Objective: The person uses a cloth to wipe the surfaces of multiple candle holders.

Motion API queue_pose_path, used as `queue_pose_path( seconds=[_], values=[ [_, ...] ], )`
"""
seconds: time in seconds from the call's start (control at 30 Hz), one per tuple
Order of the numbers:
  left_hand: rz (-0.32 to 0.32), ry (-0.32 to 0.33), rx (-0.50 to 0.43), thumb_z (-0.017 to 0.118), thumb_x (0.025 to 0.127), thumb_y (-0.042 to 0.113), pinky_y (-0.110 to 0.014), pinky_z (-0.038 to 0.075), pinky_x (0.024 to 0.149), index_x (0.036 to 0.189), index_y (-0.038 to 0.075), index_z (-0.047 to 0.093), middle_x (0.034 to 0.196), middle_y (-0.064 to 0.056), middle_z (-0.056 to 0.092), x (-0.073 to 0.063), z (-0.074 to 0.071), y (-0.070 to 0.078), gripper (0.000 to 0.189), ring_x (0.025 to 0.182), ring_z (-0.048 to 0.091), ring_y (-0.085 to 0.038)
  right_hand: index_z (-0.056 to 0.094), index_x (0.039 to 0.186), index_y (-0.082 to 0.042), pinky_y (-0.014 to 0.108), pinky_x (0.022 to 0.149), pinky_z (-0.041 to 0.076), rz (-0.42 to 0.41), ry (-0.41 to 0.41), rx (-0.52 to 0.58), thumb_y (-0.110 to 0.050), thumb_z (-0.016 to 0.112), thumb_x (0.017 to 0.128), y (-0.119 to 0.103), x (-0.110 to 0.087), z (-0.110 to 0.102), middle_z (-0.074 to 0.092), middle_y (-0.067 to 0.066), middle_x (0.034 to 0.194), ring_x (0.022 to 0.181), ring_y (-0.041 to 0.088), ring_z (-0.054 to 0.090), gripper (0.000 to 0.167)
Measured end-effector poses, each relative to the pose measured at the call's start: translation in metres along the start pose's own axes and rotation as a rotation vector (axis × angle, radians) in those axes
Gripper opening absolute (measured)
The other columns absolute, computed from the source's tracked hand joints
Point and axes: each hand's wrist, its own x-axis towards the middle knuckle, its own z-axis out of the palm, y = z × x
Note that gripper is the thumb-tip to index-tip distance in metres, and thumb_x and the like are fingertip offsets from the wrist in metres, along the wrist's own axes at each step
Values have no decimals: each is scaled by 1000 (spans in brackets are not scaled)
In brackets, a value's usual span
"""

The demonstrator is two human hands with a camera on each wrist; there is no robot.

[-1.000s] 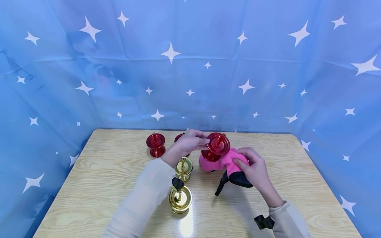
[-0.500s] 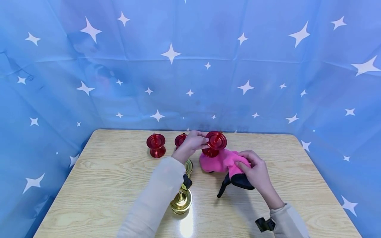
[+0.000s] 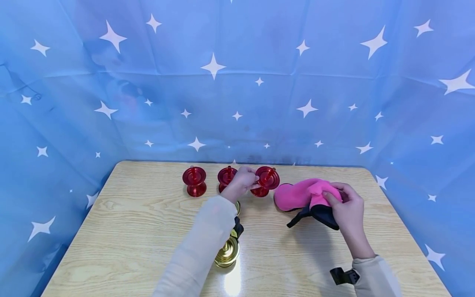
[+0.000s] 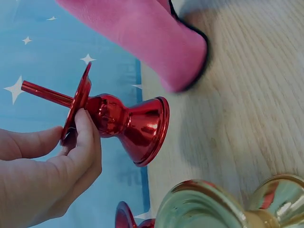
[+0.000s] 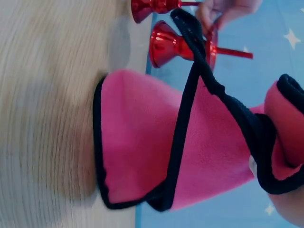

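My left hand (image 3: 243, 181) pinches the dish rim of a red metallic candle holder (image 3: 268, 178) between thumb and fingers. This holder has a flared base, a round dish and a thin central stem (image 4: 46, 93); it leans slightly, and I cannot tell whether its base touches the table. Off to the right, my right hand (image 3: 348, 206) grips a pink fleece piece (image 3: 297, 196) with black edging and a black strap (image 5: 192, 38). Its far end hangs over or rests on the table, apart from the red holder. What kind of article it is stays unclear.
Two more red candle holders (image 3: 194, 177) (image 3: 226, 176) stand along the table's back, left of the held one. Gold candle holders (image 3: 227, 251) stand nearer the front, partly hidden by the left sleeve. A blue star-patterned cloth (image 3: 237, 95) hangs behind the wooden table (image 3: 130, 231).
The right hand has moved right with the pink fleece piece, away from the red candle holder. The left hand has shifted the held holder slightly left, and its lean has changed.
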Motion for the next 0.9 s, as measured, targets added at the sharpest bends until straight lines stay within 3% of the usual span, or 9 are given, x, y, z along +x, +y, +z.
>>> queue_pose_path(
  seconds=[0.13, 0.17, 0.23, 0.37, 0.43, 0.57, 0.63, 0.73, 0.9],
  values=[
    [-78, 63, 74, 45, 89, -11, -35, 52, 81, 118, -8, 46, 111, -19, 49, -36, 7, 25, 29, 94, 57, -27, 65, 95, 2, 7, 55, 41, 3, 15, -5, 4, 70, 76, 2, 1, -3, 55, -21, 74, 63, -3, 52, 20],
    [-62, 55, 64, 45, 88, -11, -33, 54, 76, 114, -8, 48, 105, -19, 50, -27, 6, 19, 26, 89, 58, -26, 65, 95, 2, 7, 55, 41, 2, 14, -5, 4, 70, 76, 3, 1, -3, 55, -21, 74, 63, -3, 52, 20],
    [-40, 52, 48, 48, 86, -12, -31, 56, 67, 106, -5, 50, 95, -17, 52, 4, 5, -4, 21, 78, 58, -23, 65, 96, 2, 7, 55, 41, 2, 9, -6, 4, 70, 76, 4, 1, -2, 55, -21, 74, 64, -3, 52, 20],
    [-53, 64, 21, 51, 84, -10, -33, 55, 58, 98, 1, 51, 83, -14, 51, 106, 0, -75, 18, 64, 55, -22, 65, 96, 2, 7, 56, 42, 3, 3, -5, 4, 69, 76, 5, 0, -1, 55, -21, 75, 64, -2, 52, 21],
    [-96, 76, 26, 50, 84, -9, -36, 55, 58, 100, 2, 52, 85, -15, 52, 143, -2, -100, 19, 64, 55, -23, 65, 96, 2, 8, 56, 42, 0, -1, -1, 4, 69, 76, 4, 0, -1, 55, -21, 75, 65, -2, 52, 21],
    [-169, 63, -40, 55, 83, -8, -39, 55, 56, 101, 8, 55, 90, -12, 54, 184, -10, -132, 25, 67, 57, -25, 65, 97, 2, 8, 56, 42, 5, -15, 4, 4, 69, 76, 3, -1, 0, 55, -20, 75, 64, -2, 52, 21],
    [-200, 64, -83, 55, 83, -8, -41, 55, 55, 103, 11, 56, 92, -11, 56, 191, -14, -140, 28, 70, 58, -28, 65, 97, 2, 9, 55, 42, 10, -23, 2, 3, 69, 77, 3, -1, 0, 55, -20, 75, 64, -2, 52, 21],
    [-242, 72, -122, 53, 84, -8, -42, 55, 58, 109, 14, 56, 97, -10, 57, 186, -16, -138, 33, 76, 58, -30, 64, 97, 1, 9, 55, 42, 17, -36, 0, 3, 69, 77, 2, -2, 1, 55, -20, 74, 64, -2, 52, 21],
    [-241, 109, -75, 49, 87, -8, -41, 55, 65, 120, 8, 52, 100, -13, 56, 146, -9, -111, 37, 80, 58, -28, 64, 97, 2, 9, 55, 42, 17, -50, 4, 3, 69, 77, 3, -2, 2, 55, -20, 74, 65, -2, 52, 21]
  ],
)
